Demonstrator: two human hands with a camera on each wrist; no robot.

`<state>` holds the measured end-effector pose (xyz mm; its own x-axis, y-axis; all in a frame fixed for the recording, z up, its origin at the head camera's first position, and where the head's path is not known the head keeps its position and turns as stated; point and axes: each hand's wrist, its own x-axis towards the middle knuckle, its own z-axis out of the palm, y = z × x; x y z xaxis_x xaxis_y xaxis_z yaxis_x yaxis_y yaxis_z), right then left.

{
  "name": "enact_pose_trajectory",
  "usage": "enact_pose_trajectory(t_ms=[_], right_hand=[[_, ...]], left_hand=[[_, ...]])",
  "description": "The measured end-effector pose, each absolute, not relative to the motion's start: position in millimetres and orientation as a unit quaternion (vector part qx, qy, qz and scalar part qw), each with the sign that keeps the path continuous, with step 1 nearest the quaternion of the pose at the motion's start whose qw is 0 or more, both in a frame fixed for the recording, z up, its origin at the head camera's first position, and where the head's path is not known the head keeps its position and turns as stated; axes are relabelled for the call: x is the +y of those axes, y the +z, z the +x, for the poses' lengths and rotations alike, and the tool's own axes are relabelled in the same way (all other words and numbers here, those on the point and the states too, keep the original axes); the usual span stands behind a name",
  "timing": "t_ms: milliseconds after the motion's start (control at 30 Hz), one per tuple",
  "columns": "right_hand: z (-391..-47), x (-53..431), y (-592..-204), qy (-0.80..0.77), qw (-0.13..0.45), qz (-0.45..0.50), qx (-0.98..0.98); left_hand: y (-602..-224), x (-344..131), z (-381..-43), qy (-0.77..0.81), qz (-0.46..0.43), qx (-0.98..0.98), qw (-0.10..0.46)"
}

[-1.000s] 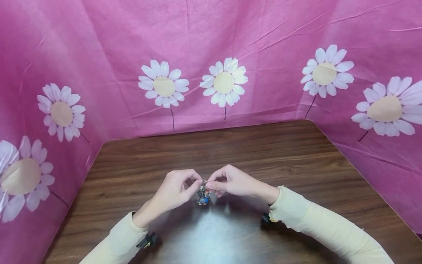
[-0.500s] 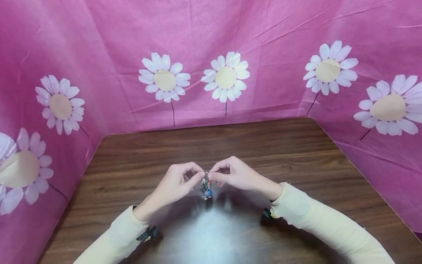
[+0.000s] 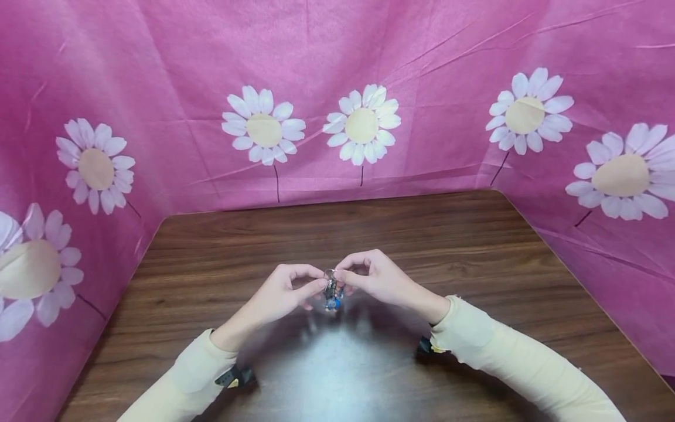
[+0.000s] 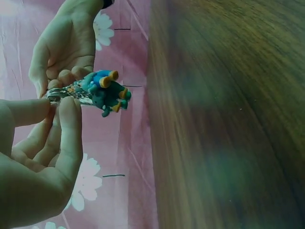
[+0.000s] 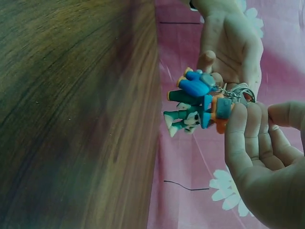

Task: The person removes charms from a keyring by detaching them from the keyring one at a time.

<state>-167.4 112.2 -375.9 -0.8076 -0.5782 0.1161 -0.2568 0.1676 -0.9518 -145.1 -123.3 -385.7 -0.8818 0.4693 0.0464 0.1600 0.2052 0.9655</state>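
Note:
Over the middle of the table, both hands hold a keychain between them. Its metal ring (image 3: 329, 274) shows between the fingertips, and several small figure charms (image 3: 332, 303) in blue, green and orange dangle below on short chains. Thumb and forefinger of my left hand (image 3: 285, 295) pinch the ring's left side. On the right side my right hand (image 3: 381, 280) pinches it likewise. In the right wrist view the figures (image 5: 194, 88) hang clear of the tabletop, next to the ring (image 5: 245, 93). The left wrist view shows the charms (image 4: 106, 93) beyond the left fingertips.
The brown wood-grain table (image 3: 237, 234) carries a bright glare spot in front of the hands. A pink cloth (image 3: 200, 70) printed with white daisies encloses its back and sides. Black wrist straps (image 3: 235, 377) show at the cream sleeves (image 3: 506, 340).
The ring shows more openly between the fingertips than before, and the charms hang slightly nearer the hands. Fingers of the left hand now reach lower beside the charms. Both hands keep their pinch.

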Motion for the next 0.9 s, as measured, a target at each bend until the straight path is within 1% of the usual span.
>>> enact_pose_trajectory(t_ms=[233,400,767,900], right_hand=[[-168,111,-375,-0.588,0.14,-0.289,0.742],[-171,112,-376,-0.583,0.148,-0.292,0.744],[-174,113,-378,-0.576,0.229,-0.268,0.738],[-175,113,-379,-0.563,0.246,-0.27,0.742]], left_hand=[[-385,-124,-145,0.581,0.222,0.776,0.106],[-384,-125,-147,0.568,0.224,0.784,0.112],[-378,-130,-154,0.534,0.253,0.793,0.145],[-371,-131,-156,0.467,0.273,0.831,0.13]])
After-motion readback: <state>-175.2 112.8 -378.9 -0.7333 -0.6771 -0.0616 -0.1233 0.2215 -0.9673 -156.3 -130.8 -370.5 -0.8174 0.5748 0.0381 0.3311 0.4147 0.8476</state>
